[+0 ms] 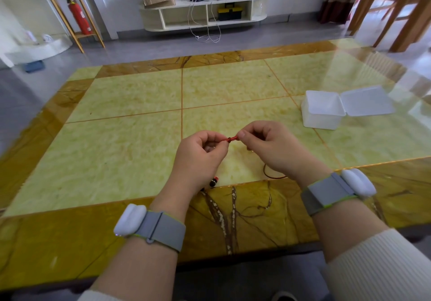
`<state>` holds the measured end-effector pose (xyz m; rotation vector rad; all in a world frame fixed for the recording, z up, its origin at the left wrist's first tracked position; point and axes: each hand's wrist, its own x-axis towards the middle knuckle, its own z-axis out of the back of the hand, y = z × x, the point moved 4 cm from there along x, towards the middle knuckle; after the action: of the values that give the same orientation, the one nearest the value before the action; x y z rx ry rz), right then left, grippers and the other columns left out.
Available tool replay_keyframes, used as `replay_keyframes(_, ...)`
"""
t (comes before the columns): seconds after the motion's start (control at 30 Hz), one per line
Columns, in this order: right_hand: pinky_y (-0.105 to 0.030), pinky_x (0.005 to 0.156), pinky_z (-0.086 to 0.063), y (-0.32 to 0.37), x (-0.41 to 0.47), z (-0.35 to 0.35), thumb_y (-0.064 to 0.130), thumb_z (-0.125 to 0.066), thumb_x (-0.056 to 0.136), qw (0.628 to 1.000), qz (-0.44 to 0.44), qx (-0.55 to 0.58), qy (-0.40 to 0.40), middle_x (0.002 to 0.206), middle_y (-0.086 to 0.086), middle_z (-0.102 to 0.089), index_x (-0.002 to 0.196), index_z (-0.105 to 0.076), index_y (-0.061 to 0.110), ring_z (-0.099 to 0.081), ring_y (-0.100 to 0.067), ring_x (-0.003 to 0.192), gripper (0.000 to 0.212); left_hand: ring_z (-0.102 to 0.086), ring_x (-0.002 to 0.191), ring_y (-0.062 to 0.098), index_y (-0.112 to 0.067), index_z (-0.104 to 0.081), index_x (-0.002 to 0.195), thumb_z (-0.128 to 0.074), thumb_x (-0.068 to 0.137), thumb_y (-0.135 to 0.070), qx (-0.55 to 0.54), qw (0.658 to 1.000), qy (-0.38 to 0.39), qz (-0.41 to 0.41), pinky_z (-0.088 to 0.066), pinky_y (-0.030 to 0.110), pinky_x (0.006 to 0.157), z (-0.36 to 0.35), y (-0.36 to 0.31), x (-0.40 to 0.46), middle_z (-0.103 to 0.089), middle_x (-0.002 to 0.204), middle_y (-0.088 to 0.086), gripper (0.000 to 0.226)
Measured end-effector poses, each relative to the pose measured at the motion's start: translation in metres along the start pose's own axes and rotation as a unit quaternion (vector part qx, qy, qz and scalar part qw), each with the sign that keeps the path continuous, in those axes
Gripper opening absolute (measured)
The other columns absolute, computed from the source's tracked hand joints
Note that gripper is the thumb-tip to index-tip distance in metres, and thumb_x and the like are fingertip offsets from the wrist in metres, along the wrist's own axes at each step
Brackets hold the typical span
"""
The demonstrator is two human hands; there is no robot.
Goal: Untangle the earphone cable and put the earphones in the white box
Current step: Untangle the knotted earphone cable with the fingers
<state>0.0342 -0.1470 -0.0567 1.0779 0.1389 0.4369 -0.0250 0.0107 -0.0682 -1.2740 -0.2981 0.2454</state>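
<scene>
1. Left hand (pixel 200 149) and right hand (pixel 263 142) each pinch the red earphone cable (pixel 231 139), a short stretch taut between them, apparently to work a tangle.
2. Slack trails onto the bench (pixel 116 105); an earbud (pixel 214 182) lies there.
3. White box (pixel 323 114) stands open, well apart, ready for the earphones.

Earphone cable (pixel 232 139) mostly hidden behind both hands; earbud (pixel 214 182) half covered by left wrist (pixel 182 184).
</scene>
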Motion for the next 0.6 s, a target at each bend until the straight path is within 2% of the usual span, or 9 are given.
replay_keyframes(0.1,-0.012,0.045,-0.034,0.0,0.0,-0.001,0.031,-0.059,0.096,1.0,-0.008,-0.006,-0.01,0.066,0.005,-0.063,0.085,-0.071,0.015,-0.042,0.0,0.046,0.022,-0.049,0.056,0.006,-0.019,-0.072,0.085,-0.07,0.086,-0.017,-0.005,1.0,0.005,-0.002,-0.045,0.02,0.052,-0.001,-0.001,-0.001,-0.057,0.061,-0.009,0.004)
replay_keyframes(0.23,-0.018,0.043,-0.031,0.001,-0.001,-0.005,0.032,-0.057,0.097,1.0,-0.015,0.002,-0.005,0.058,0.006,-0.057,0.077,-0.07,0.014,-0.035,-0.003,0.042,0.03,-0.049,0.055,0.005,-0.018,-0.073,0.087,-0.07,0.087,-0.017,-0.013,1.0,0.005,0.001,-0.045,0.019,0.051,-0.002,-0.001,-0.002,-0.056,0.058,-0.011,0.003)
replay_keyframes(0.3,-0.021,0.043,-0.03,0.001,-0.001,-0.007,0.033,-0.057,0.097,1.0,-0.016,0.014,-0.005,0.053,0.009,-0.053,0.074,-0.069,0.015,-0.035,-0.006,0.043,0.031,-0.051,0.057,0.006,-0.019,-0.073,0.087,-0.07,0.088,-0.018,-0.016,1.0,0.005,0.0,-0.046,0.02,0.053,-0.002,0.0,-0.001,-0.059,0.062,-0.007,0.003)
replay_keyframes(0.43,-0.025,0.047,-0.033,0.001,-0.002,-0.012,0.034,-0.057,0.096,1.0,-0.02,0.007,0.014,0.051,0.012,-0.051,0.072,-0.068,0.018,-0.036,-0.011,0.048,0.031,-0.065,0.071,0.019,-0.021,-0.074,0.091,-0.07,0.088,-0.02,-0.025,1.0,0.006,-0.001,-0.057,0.029,0.069,-0.002,0.0,-0.001,-0.073,0.082,0.008,0.005)
replay_keyframes(0.5,-0.027,0.048,-0.033,0.0,-0.002,-0.01,0.034,-0.057,0.096,1.0,-0.023,0.012,0.0,0.05,0.012,-0.05,0.075,-0.07,0.017,-0.037,-0.011,0.048,0.031,-0.067,0.075,0.013,-0.023,-0.072,0.097,-0.072,0.087,-0.017,-0.042,0.999,0.014,0.013,-0.058,0.025,0.072,-0.002,0.003,0.0,-0.073,0.086,0.005,0.011)
replay_keyframes(0.6,-0.022,0.044,-0.03,-0.002,-0.001,-0.004,0.034,-0.056,0.097,0.999,-0.034,0.032,-0.025,0.046,0.013,-0.045,0.078,-0.071,0.013,-0.034,-0.008,0.045,0.032,-0.063,0.075,0.009,-0.023,-0.072,0.098,-0.074,0.085,-0.013,-0.05,0.998,0.017,0.028,-0.056,0.024,0.071,-0.001,0.004,0.001,-0.072,0.087,0.005,0.016)
